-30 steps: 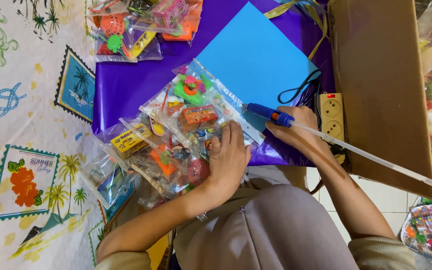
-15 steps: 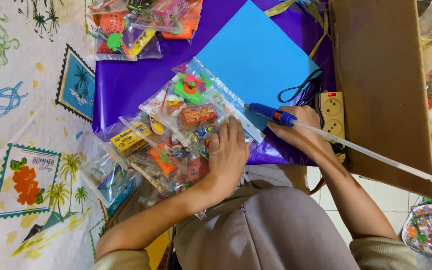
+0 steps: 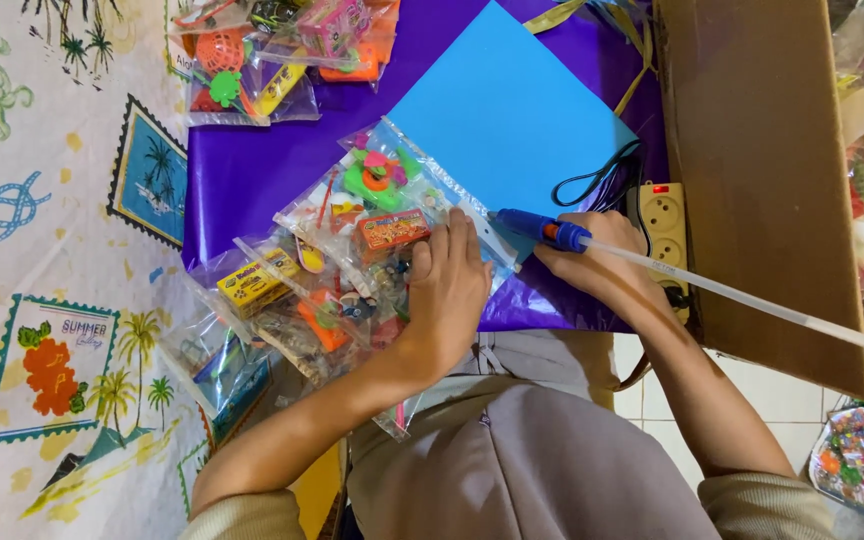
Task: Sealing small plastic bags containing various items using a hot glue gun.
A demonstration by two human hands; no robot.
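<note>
left hand [image 3: 442, 300]: fingers together, flat, pinning clear crinkly plastic toy packet [image 3: 382, 215] on glossy purple sheet [image 3: 252, 170], near its front edge | right hand [image 3: 602, 262]: clamped round blue glue gun [image 3: 537, 228], translucent stick trailing, nozzle at packet's edge | matte blue card [image 3: 512, 120] beneath, apparently for sticking

Both forearms reach forward from body, bare to rolled sleeve cuffs near elbows. Left hand [image 3: 447, 290] flat, palm down, fingers together and extended forward, pressing on what lies under it; wrist straight, forearm angling in from lower left. Right hand [image 3: 597, 255] curled in closed grip, knuckles up, thumb side toward left hand; wrist slightly bent, forearm coming from lower right. Hands near each other, not touching
</note>
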